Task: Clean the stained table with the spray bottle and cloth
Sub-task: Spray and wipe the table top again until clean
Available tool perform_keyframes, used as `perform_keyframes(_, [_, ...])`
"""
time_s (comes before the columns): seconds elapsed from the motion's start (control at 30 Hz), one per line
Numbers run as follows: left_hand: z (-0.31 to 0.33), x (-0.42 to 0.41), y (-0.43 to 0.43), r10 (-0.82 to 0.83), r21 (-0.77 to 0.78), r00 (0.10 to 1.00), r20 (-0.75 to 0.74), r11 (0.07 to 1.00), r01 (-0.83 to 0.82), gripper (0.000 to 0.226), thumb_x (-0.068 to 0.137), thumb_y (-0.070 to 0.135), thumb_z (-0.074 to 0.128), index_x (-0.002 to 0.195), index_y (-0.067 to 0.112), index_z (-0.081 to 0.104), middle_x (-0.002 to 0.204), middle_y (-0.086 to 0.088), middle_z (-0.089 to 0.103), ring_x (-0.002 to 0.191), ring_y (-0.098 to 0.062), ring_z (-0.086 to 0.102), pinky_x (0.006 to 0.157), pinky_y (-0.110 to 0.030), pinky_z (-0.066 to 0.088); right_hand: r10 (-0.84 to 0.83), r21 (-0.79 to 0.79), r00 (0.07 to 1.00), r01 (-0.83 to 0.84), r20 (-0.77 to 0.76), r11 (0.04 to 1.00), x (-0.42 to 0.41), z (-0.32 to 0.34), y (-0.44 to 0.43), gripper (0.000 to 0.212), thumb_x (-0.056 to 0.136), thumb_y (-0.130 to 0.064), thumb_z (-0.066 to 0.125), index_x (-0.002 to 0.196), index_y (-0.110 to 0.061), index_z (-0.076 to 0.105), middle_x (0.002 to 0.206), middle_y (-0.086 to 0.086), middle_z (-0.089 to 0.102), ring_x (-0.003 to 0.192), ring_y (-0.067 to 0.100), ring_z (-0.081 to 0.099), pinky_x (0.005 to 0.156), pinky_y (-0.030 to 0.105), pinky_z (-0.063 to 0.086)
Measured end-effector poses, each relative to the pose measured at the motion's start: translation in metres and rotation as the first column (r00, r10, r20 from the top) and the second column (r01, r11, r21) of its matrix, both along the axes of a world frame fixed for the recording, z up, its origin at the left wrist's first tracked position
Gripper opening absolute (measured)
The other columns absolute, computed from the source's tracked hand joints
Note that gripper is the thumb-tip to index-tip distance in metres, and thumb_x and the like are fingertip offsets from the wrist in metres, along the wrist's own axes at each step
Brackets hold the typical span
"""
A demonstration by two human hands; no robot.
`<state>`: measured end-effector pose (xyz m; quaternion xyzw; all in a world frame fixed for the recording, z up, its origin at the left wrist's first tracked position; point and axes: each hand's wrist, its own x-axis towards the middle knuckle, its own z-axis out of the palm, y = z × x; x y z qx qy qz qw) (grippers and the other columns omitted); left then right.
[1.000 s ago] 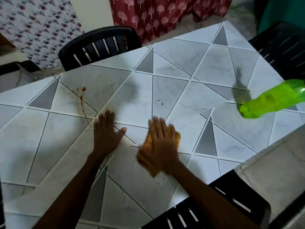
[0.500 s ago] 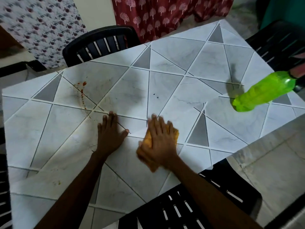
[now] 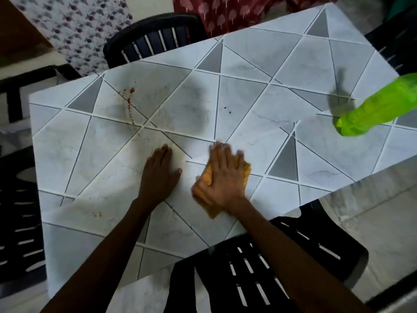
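Cloth (image 3: 211,210) barely moved since last frame. Right hand (image 3: 225,175) flat, pressing cloth on table (image 3: 248,64); left hand (image 3: 160,175) flat, empty, bracing. Stain (image 3: 130,109) up-left unwiped: sweep there, firm strokes. Bottle (image 3: 372,109) far right.

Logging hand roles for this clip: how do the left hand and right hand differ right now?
The left hand lies bare on the table; the right hand presses the orange cloth. The left hand sits nearer the red stain; the right hand is nearer the green spray bottle. Both lie palm down with fingers straight.
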<state>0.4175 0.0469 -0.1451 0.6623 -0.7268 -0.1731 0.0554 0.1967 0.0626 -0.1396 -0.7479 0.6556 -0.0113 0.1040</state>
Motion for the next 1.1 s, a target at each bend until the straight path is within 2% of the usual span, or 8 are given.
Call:
perform_keyframes(0.1, [0.001,0.015,0.020,-0.016,-0.028,1.000,0.001,0.999,0.016,0.078,0.090,0.055,0.037,0.151,0.006,0.034,0.159,-0.014,0.031,0.146,-0.034,0.029,0.116,-0.050,0.031,0.224,-0.031,0.974,-0.222,0.048,0.974,-0.007,0.010,0.059,0.093,0.088,-0.068,0.045,0.162,-0.018,0.018,0.171,0.004,0.011,0.158,0.027,0.007,0.122,0.061,0.011])
perform_keyframes(0.17, [0.000,0.023,0.026,-0.025,-0.041,1.000,-0.010,0.999,0.024,0.075,0.091,0.054,0.038,0.150,0.008,0.038,0.157,-0.014,0.034,0.145,-0.034,0.031,0.114,-0.051,0.033,0.207,-0.004,0.978,-0.207,0.023,0.978,-0.041,0.010,0.075,0.094,0.086,-0.068,0.047,0.163,-0.022,0.016,0.171,-0.001,0.011,0.158,0.025,0.009,0.122,0.061,0.010])
perform_keyframes(0.3, [-0.003,0.037,0.037,-0.034,-0.069,0.999,-0.037,0.997,0.032,0.070,0.091,0.052,0.043,0.147,0.010,0.043,0.154,-0.014,0.038,0.142,-0.034,0.035,0.113,-0.048,0.034,-0.187,0.060,0.976,0.194,-0.115,0.979,-0.092,0.002,0.038,0.093,0.089,-0.072,0.033,0.163,-0.025,0.002,0.172,0.001,-0.001,0.158,0.028,-0.003,0.122,0.062,-0.007])
perform_keyframes(0.4, [-0.006,0.046,0.039,-0.050,-0.111,0.997,-0.056,0.993,0.044,0.066,0.091,0.049,0.048,0.144,0.011,0.047,0.152,-0.015,0.042,0.140,-0.036,0.038,0.112,-0.048,0.035,-0.351,0.069,0.931,0.358,-0.096,0.931,-0.049,0.000,0.008,0.097,0.087,-0.073,0.029,0.163,-0.017,0.004,0.171,0.009,0.000,0.157,0.034,-0.003,0.120,0.067,-0.002])
perform_keyframes(0.57, [-0.002,0.060,0.037,-0.036,-0.135,0.998,-0.050,0.990,0.029,0.063,0.087,0.047,0.057,0.142,0.015,0.049,0.149,-0.013,0.043,0.138,-0.036,0.039,0.111,-0.048,0.035,0.101,0.025,0.995,-0.101,-0.003,0.995,0.046,0.017,0.089,0.096,0.088,-0.064,0.045,0.163,-0.018,0.006,0.171,0.005,0.001,0.158,0.029,-0.002,0.123,0.062,0.002])
perform_keyframes(0.67, [-0.002,0.075,0.033,-0.035,-0.149,0.998,-0.055,0.989,0.027,0.063,0.086,0.048,0.058,0.139,0.015,0.052,0.147,-0.013,0.045,0.135,-0.036,0.042,0.108,-0.049,0.038,0.178,0.036,0.984,-0.179,0.023,0.983,0.022,0.022,0.126,0.097,0.085,-0.061,0.052,0.163,-0.022,0.009,0.171,-0.002,0.003,0.158,0.025,0.000,0.123,0.061,0.004])
perform_keyframes(0.9, [-0.002,0.091,0.034,-0.083,-0.125,0.992,-0.092,0.990,0.071,0.061,0.087,0.041,0.063,0.140,0.017,0.049,0.153,-0.008,0.037,0.140,-0.032,0.035,0.110,-0.049,0.034,-0.423,0.092,0.899,0.433,-0.113,0.897,-0.009,0.007,0.046,0.097,0.086,-0.078,0.025,0.163,-0.023,0.004,0.172,0.003,0.002,0.158,0.031,-0.001,0.119,0.069,-0.002])
perform_keyframes(1.1, [0.003,0.113,0.027,-0.033,-0.138,0.994,-0.101,0.990,0.019,0.053,0.087,0.035,0.064,0.136,0.016,0.052,0.149,-0.008,0.041,0.138,-0.032,0.036,0.110,-0.050,0.033,0.097,0.081,0.995,-0.094,-0.034,0.992,0.129,0.016,0.080,0.095,0.090,-0.076,0.028,0.163,-0.021,0.000,0.171,0.003,-0.005,0.157,0.027,-0.011,0.123,0.061,-0.001])
